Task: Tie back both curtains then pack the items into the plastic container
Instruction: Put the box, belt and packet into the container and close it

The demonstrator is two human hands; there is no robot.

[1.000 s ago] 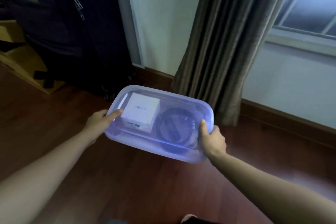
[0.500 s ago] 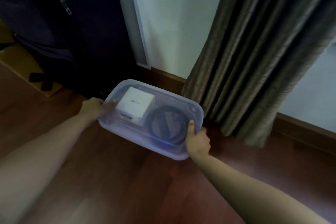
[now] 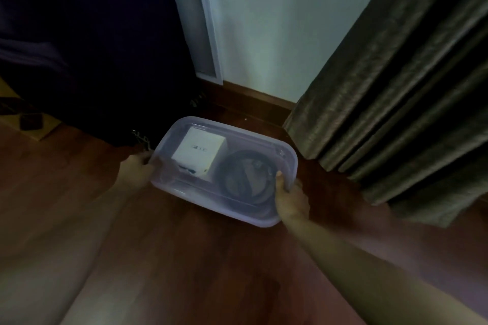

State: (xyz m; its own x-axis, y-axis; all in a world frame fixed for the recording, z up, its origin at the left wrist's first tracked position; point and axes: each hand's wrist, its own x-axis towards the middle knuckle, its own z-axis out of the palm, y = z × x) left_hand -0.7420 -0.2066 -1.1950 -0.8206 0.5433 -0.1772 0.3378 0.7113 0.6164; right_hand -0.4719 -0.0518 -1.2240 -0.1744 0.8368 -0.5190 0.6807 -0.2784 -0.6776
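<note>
A clear plastic container [image 3: 286, 163] with its lid on sits low over the wooden floor, close to the wall. Inside it lie a white box [image 3: 199, 149] on the left and a coiled black cable [image 3: 247, 179] on the right. My left hand [image 3: 136, 169] grips the container's left end. My right hand [image 3: 289, 199] grips its near right corner, thumb on the lid. A brown-grey curtain [image 3: 401, 92] hangs to the right, its hem touching the floor.
A dark suitcase [image 3: 92, 47] stands at the left against the wall. A cardboard box [image 3: 26, 124] lies at the far left edge. A white door frame [image 3: 206, 34] and a wooden skirting board [image 3: 253, 97] run behind the container.
Both hands have carried the container down and forward toward the floor near the wall. The view has tilted down, and the window has left the frame.
</note>
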